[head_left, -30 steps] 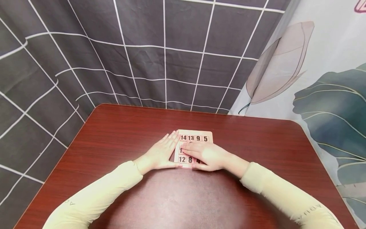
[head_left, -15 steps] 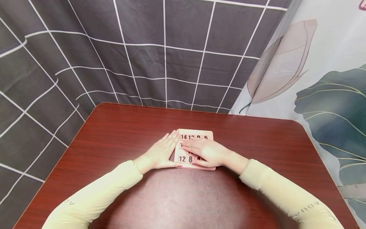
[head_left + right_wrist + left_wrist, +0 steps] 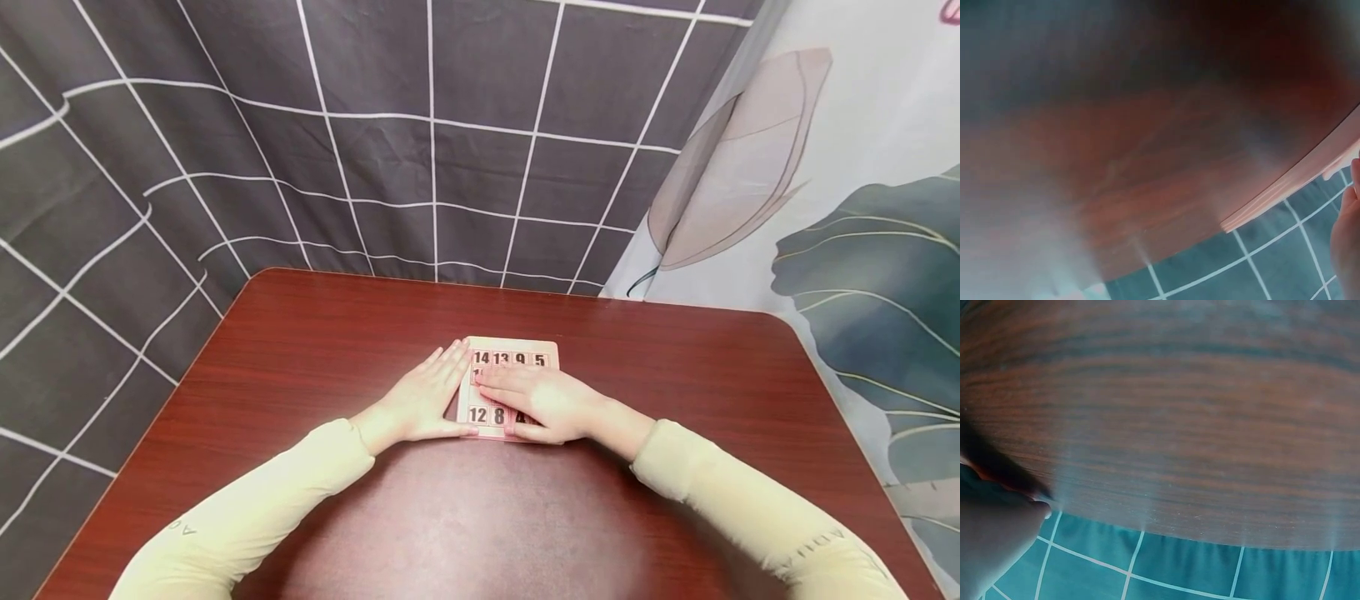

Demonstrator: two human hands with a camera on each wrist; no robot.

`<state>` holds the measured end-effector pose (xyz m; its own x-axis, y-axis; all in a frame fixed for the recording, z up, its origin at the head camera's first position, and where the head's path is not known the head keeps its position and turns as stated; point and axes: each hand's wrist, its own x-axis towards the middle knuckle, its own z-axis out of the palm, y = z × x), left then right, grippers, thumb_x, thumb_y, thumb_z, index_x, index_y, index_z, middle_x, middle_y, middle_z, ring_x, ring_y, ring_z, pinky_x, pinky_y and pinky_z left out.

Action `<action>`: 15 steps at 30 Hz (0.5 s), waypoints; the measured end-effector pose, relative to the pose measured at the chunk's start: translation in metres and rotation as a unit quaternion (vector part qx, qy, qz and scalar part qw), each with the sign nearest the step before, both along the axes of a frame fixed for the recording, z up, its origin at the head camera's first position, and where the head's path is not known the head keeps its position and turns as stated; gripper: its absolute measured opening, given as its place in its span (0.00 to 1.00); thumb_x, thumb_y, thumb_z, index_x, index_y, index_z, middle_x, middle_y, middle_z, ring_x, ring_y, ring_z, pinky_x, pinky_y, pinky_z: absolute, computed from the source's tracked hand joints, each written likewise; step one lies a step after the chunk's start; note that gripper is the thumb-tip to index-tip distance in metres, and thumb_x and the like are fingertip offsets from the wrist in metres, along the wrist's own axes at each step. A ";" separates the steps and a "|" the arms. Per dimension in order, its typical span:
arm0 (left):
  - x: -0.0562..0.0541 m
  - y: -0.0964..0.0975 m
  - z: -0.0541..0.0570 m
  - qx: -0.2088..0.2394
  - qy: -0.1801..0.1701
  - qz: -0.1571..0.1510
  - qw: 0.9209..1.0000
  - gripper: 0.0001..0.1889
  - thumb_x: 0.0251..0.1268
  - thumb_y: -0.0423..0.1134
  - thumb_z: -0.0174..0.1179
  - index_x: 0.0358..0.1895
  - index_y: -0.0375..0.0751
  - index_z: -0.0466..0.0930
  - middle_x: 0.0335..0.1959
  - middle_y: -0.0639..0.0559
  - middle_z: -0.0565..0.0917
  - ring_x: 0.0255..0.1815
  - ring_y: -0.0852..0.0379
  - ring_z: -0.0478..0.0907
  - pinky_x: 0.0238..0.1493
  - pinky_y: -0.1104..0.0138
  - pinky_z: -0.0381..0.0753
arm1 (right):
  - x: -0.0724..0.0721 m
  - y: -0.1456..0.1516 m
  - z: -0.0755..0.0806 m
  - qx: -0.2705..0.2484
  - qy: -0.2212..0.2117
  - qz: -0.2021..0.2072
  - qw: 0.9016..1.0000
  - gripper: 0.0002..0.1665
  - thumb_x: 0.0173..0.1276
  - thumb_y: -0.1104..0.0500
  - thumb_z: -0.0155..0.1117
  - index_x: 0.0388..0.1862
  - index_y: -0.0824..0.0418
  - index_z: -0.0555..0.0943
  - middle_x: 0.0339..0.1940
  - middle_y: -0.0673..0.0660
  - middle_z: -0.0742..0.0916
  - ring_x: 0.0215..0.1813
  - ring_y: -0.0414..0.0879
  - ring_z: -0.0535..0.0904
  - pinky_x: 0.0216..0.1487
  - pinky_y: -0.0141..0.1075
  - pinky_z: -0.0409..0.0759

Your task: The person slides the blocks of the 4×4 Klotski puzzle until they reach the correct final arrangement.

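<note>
A pale number sliding puzzle [image 3: 489, 433] lies flat on the table in the head view, with black numerals on red-framed tiles. Its far row reads 14, 13, 9, 5, and 12 and 8 show in the near row. Along the puzzle's left side lies my left hand [image 3: 429, 400], fingers straight, thumb at the near left corner. My right hand [image 3: 551, 406] reaches over from the right, its extended fingers resting on the tiles and hiding most of the middle rows. Part of this hand [image 3: 1347, 240] and the puzzle's side edge [image 3: 1291, 181] appear in the right wrist view.
The reddish-brown wooden table [image 3: 337, 333] has rounded far corners. A dark grid-patterned curtain [image 3: 390, 158] hangs behind it and on the left. To the right hangs a pale curtain [image 3: 862, 333] printed with large leaves.
My right fingers have shifted slightly over the puzzle, and a tile in the left column has slid toward the far side. My left hand has stayed in place.
</note>
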<state>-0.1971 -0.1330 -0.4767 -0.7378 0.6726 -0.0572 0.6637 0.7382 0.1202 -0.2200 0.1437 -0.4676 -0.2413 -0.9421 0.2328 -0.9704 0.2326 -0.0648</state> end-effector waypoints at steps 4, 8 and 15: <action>0.000 -0.001 -0.001 0.010 0.001 -0.003 1.000 0.62 0.67 0.73 0.60 0.84 0.25 0.47 0.88 0.31 0.48 0.90 0.37 0.47 0.89 0.47 0.54 | 0.010 0.001 -0.001 -0.004 0.012 0.023 1.000 0.37 0.74 0.46 0.67 0.76 0.63 0.76 0.76 0.58 0.82 0.77 0.52 0.78 0.77 0.48 0.77; 0.001 -0.001 0.000 0.010 -0.004 -0.001 1.000 0.62 0.67 0.73 0.59 0.85 0.26 0.46 0.88 0.32 0.48 0.90 0.38 0.46 0.89 0.48 0.52 | 0.019 0.001 -0.001 0.002 0.018 0.040 0.999 0.39 0.73 0.44 0.69 0.76 0.64 0.76 0.75 0.58 0.82 0.77 0.50 0.78 0.77 0.46 0.77; 0.001 0.000 0.001 0.003 -0.005 0.004 1.000 0.63 0.67 0.74 0.58 0.85 0.27 0.44 0.88 0.33 0.46 0.90 0.39 0.44 0.89 0.49 0.51 | 0.025 0.002 0.000 0.019 0.023 0.037 0.999 0.40 0.74 0.44 0.68 0.77 0.64 0.74 0.75 0.55 0.82 0.77 0.49 0.77 0.80 0.44 0.74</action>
<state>-0.1963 -0.1333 -0.4759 -0.7428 0.6667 -0.0614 0.6561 0.7431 0.1317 -0.1950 0.1454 -0.4681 -0.1604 -0.9652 0.2065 -0.9868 0.1615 -0.0114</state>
